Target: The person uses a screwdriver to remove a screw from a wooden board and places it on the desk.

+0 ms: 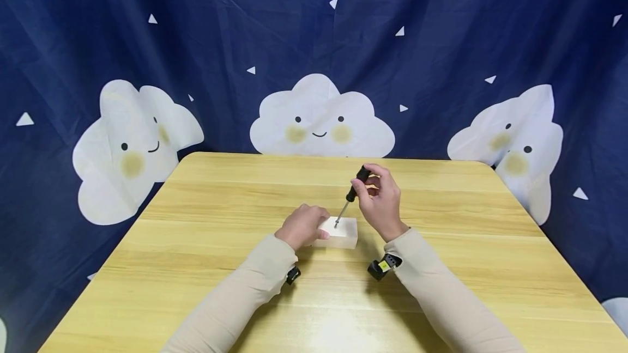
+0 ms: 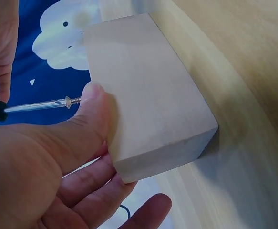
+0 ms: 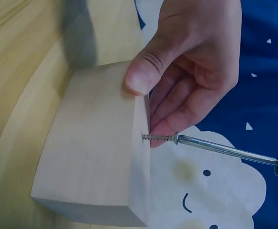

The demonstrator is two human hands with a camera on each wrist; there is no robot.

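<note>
A pale wooden block lies on the table, and my left hand grips its left end, thumb on the near side and fingers at the far side. A screw stands in the block's top face, much of its thread showing above the wood. My right hand holds a black-handled screwdriver between thumb and fingers, tilted up to the right. The screwdriver's metal shaft meets the screw's head in both wrist views.
The wooden table spreads around the block on all sides. Behind it hangs a dark blue curtain printed with white clouds and small triangles. A black wrist camera hangs under the right wrist, another under the left.
</note>
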